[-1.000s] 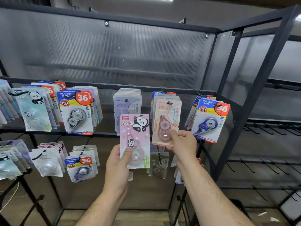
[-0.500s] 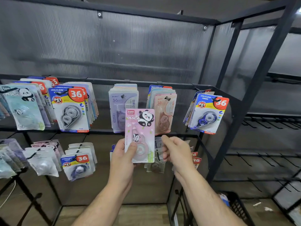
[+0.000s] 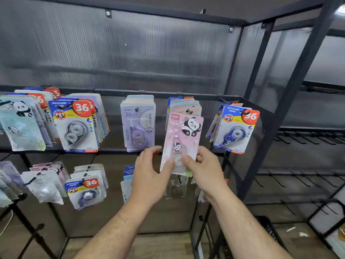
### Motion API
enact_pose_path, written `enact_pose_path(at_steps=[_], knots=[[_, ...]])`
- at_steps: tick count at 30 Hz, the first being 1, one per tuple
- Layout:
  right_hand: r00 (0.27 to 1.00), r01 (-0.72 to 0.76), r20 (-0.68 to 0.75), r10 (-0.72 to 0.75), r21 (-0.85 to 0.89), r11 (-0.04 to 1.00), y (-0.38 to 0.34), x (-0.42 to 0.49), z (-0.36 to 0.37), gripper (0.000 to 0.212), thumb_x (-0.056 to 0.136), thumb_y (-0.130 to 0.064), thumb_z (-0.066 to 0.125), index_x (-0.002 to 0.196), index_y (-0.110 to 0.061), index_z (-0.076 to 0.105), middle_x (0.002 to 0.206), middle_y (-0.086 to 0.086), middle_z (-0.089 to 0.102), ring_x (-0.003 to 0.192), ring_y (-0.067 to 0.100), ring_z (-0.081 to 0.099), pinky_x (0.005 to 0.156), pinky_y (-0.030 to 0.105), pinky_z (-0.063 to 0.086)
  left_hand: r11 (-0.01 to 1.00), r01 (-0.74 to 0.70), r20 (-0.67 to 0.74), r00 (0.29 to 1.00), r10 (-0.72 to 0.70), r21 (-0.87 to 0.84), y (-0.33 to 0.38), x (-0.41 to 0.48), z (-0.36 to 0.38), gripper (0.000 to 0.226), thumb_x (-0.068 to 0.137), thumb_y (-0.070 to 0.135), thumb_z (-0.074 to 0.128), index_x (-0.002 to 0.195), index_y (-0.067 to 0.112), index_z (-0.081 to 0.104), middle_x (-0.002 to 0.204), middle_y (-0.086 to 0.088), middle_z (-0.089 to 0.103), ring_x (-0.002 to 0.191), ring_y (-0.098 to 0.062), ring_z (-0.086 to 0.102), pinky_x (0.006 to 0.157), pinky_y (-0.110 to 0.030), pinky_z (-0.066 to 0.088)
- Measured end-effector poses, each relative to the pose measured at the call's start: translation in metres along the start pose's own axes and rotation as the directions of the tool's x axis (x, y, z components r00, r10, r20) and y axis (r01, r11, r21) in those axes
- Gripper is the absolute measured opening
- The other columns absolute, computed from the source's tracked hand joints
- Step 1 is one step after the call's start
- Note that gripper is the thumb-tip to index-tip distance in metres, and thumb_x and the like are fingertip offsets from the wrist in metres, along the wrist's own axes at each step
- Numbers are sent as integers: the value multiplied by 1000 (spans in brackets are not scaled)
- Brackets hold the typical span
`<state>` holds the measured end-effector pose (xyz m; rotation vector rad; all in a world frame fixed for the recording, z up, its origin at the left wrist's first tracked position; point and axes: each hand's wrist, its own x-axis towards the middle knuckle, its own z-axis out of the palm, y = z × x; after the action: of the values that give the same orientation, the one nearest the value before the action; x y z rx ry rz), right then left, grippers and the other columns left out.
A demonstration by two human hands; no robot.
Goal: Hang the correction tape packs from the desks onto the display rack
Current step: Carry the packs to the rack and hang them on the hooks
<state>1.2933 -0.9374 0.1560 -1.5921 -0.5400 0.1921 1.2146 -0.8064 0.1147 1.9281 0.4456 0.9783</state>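
Where the right hand (image 3: pixel 205 171) pinches the pink pack (image 3: pixel 183 135), its base is hidden.

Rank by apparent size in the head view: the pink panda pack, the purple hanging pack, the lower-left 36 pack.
1. pink panda pack, though held nearer the camera.
2. purple pack.
3. lower-left 36 pack, tilted.
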Motion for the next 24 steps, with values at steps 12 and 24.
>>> enact_pose_path(at_steps=[12,24], knots=[[982,-109,-154,111,26,994,2,24,-3,8,92,-13,74,96,-10,68,91,4,78,76,8,74,61,18,54,993,-36,-17,999,38,110,-2,1,-7,54,82,46,60,133,30,60,126,20,55,126,-1,40,105,-20,29],[907,-336,-316,278,-145,931,16,46,-5,64,57,-74,79,67,-15,56,64,4,65,62,23,56,68,46,55,984,-34,19,999,32,176,-5,4,-1,54,80,42,60,133,34,60,124,27,52,125,-1,39,105,-20,28]])
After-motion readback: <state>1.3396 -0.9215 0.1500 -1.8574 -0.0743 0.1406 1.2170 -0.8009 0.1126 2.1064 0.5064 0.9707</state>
